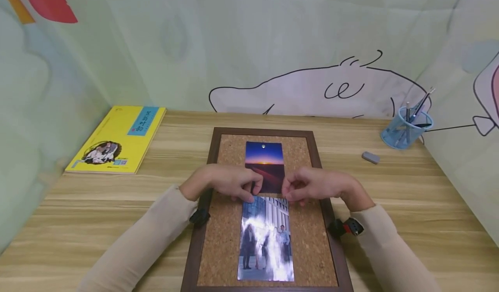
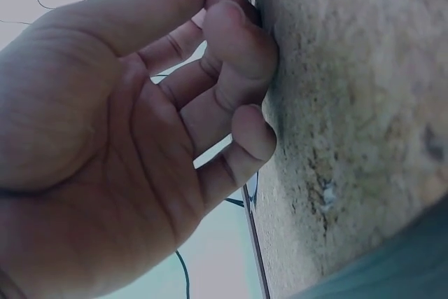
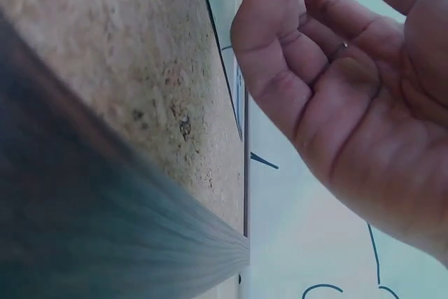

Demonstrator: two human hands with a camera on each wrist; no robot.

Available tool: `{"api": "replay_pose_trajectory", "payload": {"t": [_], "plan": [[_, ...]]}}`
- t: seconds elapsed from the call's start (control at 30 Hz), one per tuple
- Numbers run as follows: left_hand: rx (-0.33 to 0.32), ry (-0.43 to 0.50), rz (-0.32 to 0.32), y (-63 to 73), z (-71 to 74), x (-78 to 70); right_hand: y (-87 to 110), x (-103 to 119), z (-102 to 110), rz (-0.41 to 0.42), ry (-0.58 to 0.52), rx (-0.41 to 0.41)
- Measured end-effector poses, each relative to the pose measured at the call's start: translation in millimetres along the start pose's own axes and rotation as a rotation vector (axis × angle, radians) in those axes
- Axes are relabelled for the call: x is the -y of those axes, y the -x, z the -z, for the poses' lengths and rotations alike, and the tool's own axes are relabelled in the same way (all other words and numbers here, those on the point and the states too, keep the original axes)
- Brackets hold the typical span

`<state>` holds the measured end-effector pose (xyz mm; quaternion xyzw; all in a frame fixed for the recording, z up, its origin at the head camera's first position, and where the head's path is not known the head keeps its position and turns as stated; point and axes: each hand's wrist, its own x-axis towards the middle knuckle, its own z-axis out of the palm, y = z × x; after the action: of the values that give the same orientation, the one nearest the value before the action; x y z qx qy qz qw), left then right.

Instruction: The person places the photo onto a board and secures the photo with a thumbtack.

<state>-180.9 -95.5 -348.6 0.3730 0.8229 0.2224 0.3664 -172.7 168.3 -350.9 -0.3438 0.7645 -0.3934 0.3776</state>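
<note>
A glossy photo print [image 1: 267, 240] of people before tall buildings lies over the lower part of a cork board [image 1: 312, 240] with a dark wooden frame. My left hand [image 1: 234, 182] pinches its upper left corner between thumb and index finger. At the upper right corner, my right hand [image 1: 317, 183] pinches the print the same way. Just above is a sunset photo [image 1: 265, 166], fixed to the cork by a pushpin [image 1: 263, 146] at its top edge. In the left wrist view, the curled fingers [image 2: 241, 47] of that hand are right at the cork surface.
Left of the board lies a yellow book [image 1: 117, 140] on the wooden table [image 1: 409, 196]. At the back right stands a blue mesh pen holder [image 1: 401, 129] with pens, and a grey eraser [image 1: 371, 157] lies in front of it. A printed cloth wall [image 1: 273, 36] closes off the back.
</note>
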Motion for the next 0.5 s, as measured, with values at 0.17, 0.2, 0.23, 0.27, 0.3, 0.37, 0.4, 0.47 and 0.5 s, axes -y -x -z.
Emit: {"api": "replay_pose_trajectory", "payload": {"t": [0.17, 0.2, 0.23, 0.27, 0.3, 0.37, 0.4, 0.47, 0.5], "plan": [[0.004, 0.007, -0.001, -0.6, 0.4, 0.9, -2.1, -0.3, 0.3, 0.035, -0.048, -0.015], [0.006, 0.01, -0.003, -0.7, 0.5, 1.1, -2.4, -0.3, 0.4, 0.043, -0.06, -0.017], [0.007, 0.014, -0.005, -0.8, 0.6, 1.2, -2.7, -0.4, 0.5, 0.05, -0.072, -0.016], [0.008, 0.019, -0.006, -0.8, 0.7, 1.2, -2.8, -0.2, 0.5, 0.055, -0.083, -0.015], [0.01, 0.023, -0.006, -0.7, 0.8, 1.2, -3.0, 0.1, 0.3, 0.058, -0.094, -0.013], [0.011, 0.027, -0.007, -0.5, 0.7, 1.1, -3.5, 0.7, -0.1, 0.068, -0.099, -0.01], [0.011, 0.028, -0.007, -0.4, 0.7, 1.1, -3.8, 0.7, -0.3, 0.074, -0.098, -0.01], [0.011, 0.028, -0.007, -0.3, 0.6, 1.2, -4.6, 1.1, -0.9, 0.087, -0.091, -0.012], [0.011, 0.026, -0.007, -0.2, 0.6, 1.3, -5.0, 1.4, -1.3, 0.091, -0.087, -0.014]]}}
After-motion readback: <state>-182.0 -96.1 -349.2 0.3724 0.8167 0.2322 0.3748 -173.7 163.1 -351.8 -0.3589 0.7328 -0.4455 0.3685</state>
